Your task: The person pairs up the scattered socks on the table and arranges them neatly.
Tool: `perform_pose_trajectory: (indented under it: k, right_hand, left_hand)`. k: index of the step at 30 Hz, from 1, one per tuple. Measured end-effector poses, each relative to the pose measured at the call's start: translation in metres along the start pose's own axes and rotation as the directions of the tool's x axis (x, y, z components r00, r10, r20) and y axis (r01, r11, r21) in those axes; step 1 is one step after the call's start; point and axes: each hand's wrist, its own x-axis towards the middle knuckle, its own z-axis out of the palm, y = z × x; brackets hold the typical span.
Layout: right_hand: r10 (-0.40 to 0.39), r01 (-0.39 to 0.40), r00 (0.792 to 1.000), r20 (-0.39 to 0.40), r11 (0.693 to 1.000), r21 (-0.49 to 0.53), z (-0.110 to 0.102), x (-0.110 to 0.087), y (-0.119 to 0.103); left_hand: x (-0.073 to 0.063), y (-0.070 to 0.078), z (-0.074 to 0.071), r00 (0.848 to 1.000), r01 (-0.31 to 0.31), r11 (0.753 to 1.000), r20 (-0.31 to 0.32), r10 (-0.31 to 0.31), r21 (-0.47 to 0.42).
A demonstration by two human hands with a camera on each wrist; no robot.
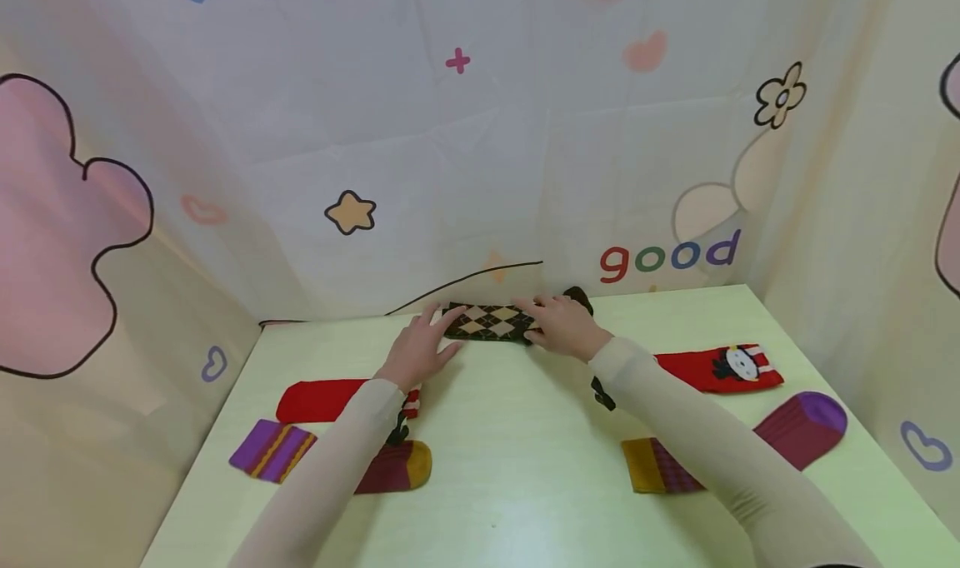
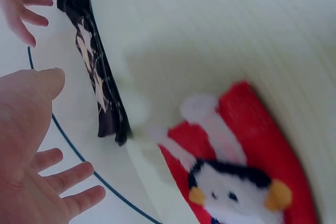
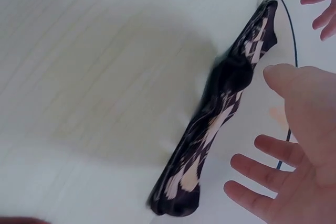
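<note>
A dark argyle sock [image 1: 487, 322] lies flat along the far edge of the pale green table [image 1: 510, 485]. My left hand [image 1: 420, 347] is at its left end with straight fingers. Over its right end my right hand [image 1: 558, 325] lies with spread fingers. In the left wrist view the left hand [image 2: 37, 171] is open beside the sock [image 2: 100, 87]. In the right wrist view the right hand [image 3: 294, 166] is open, fingers apart, next to the sock [image 3: 220, 114]. Neither hand grips anything.
On the left lie a red sock [image 1: 322, 400] and a purple-striped and maroon sock [image 1: 272, 450]. On the right lie a red sock with a cartoon figure [image 1: 723, 368] and a maroon sock with a purple cuff [image 1: 802, 425]. Printed cloth walls [image 1: 480, 176] enclose the table.
</note>
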Motion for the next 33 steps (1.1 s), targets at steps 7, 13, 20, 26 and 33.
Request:
perform_pose_trajectory:
  k: [7,13,20,26,33]
  right_hand:
    - [-0.001,-0.001,0.998,0.065,1.000,0.019,-0.002,0.008,-0.019]
    - [-0.032,0.031,0.998,0.051,0.999,0.019,0.001,0.015,-0.035]
    - [-0.046,0.046,0.998,0.032,0.999,0.024,0.006,0.028,-0.052]
    - [-0.057,0.056,0.996,0.070,0.998,0.015,0.014,0.033,-0.064]
    - [-0.109,0.107,0.993,0.053,0.993,0.053,0.015,0.037,-0.074]
  left_hand:
    - [-0.017,-0.015,-0.009,0.999,0.029,1.000,-0.012,-0.030,-0.010]
    - [-0.034,-0.026,-0.016,0.998,0.066,0.998,0.003,-0.066,-0.015]
    - [-0.048,-0.039,-0.022,0.992,0.123,0.992,-0.003,-0.123,0.034]
    - [-0.061,-0.055,-0.022,0.984,0.180,0.981,-0.002,-0.181,0.075]
    - [-0.075,-0.069,-0.027,0.976,0.217,0.972,-0.036,-0.215,0.086]
